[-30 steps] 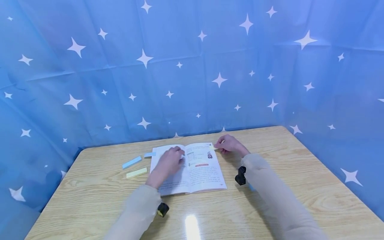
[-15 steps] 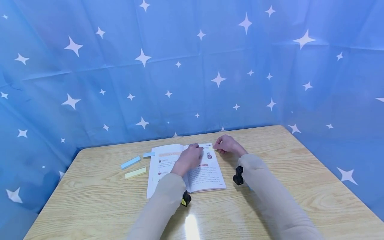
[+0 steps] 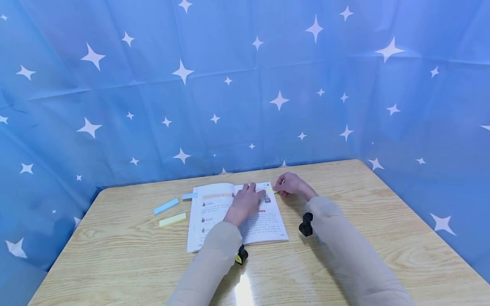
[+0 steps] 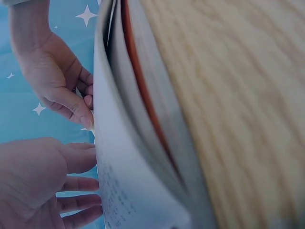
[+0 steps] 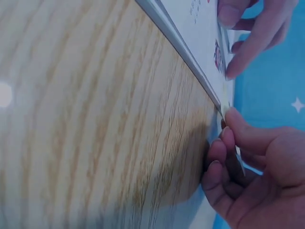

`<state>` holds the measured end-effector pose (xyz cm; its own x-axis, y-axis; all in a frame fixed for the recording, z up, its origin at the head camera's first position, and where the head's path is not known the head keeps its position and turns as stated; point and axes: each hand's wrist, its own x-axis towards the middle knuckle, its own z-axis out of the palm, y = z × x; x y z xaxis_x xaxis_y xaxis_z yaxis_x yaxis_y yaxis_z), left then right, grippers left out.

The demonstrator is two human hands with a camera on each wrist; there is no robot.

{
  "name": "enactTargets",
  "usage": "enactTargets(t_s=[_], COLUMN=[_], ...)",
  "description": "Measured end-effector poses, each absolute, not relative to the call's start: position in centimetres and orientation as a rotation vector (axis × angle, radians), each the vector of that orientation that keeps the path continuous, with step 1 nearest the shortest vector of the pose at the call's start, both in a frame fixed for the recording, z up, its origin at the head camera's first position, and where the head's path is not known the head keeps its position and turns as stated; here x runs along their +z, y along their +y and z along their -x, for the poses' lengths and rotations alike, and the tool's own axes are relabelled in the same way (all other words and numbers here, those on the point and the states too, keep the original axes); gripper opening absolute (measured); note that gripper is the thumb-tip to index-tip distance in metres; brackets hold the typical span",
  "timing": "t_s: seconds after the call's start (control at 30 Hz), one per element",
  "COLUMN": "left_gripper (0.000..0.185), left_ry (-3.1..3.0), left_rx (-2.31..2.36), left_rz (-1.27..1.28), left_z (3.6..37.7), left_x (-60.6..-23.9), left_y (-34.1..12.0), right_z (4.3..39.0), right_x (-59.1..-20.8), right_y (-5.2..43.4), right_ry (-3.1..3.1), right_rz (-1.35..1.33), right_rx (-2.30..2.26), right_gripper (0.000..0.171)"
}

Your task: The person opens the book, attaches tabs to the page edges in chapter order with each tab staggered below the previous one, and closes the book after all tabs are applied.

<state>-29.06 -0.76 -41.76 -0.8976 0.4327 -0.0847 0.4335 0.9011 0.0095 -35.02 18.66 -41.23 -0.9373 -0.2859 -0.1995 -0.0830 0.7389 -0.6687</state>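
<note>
Nearest me, below the open white paperback book [image 3: 237, 212], is bare light wooden table [image 3: 344, 263] with a lamp glare on it. The book lies flat at the middle of the table, and everything else I place from it.

My left hand [image 3: 246, 202] rests on the book's right-hand page, near the top. Its fingers [image 4: 78, 160] are straight and spread, pressing the paper flat; they grip nothing. In the left wrist view the pages beneath arch up slightly, so that pressure is what keeps the book open.

Just off the book's top right corner, my right hand [image 3: 292, 185] has its fingers [image 5: 228, 138] curled, thumb and forefinger pinching a small pale yellow sticky tab [image 3: 271, 189]. The tab's free end touches the upper outer edge of the right page, beside my left fingertips.

As I judge it, I am at the sticking step: the tab is at the page edge but not yet pressed down. The next move calls for laying it flat against the paper and rubbing it on while my left hand holds the page steady.

Left of the book, well apart from both hands, lie a pale green sticky-note strip [image 3: 172, 219], a light blue strip [image 3: 166, 206] beyond it, and a small blue one [image 3: 189, 196] touching the book's top left corner. Behind the book hangs the blue star-printed cloth [image 3: 245, 85].
</note>
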Motion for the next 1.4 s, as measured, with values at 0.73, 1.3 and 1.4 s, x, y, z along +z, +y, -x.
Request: enactTargets(t_s=[0.73,1.3,1.4], left_gripper=[0.052,0.051,0.056], left_ry=[2.929,2.918,2.923], left_rx=[-0.084,-0.023,-0.054], left_rz=[-0.628,-0.556,-0.535], left_z=[28.2,28.4,28.2], left_x=[-41.8,-41.6,-41.5], left_y=[0.2,0.2,0.3], right_z=[33.7,29.6,29.7], right_x=[-40.9,-39.4,-39.1], right_y=[18.4,16.2,16.1], right_ry=[2.72,2.861,2.839], right_rz=[0.323,0.635,0.64], right_rx=[-0.83,-0.054,-0.03], right_gripper=[0.016,0.043,0.04])
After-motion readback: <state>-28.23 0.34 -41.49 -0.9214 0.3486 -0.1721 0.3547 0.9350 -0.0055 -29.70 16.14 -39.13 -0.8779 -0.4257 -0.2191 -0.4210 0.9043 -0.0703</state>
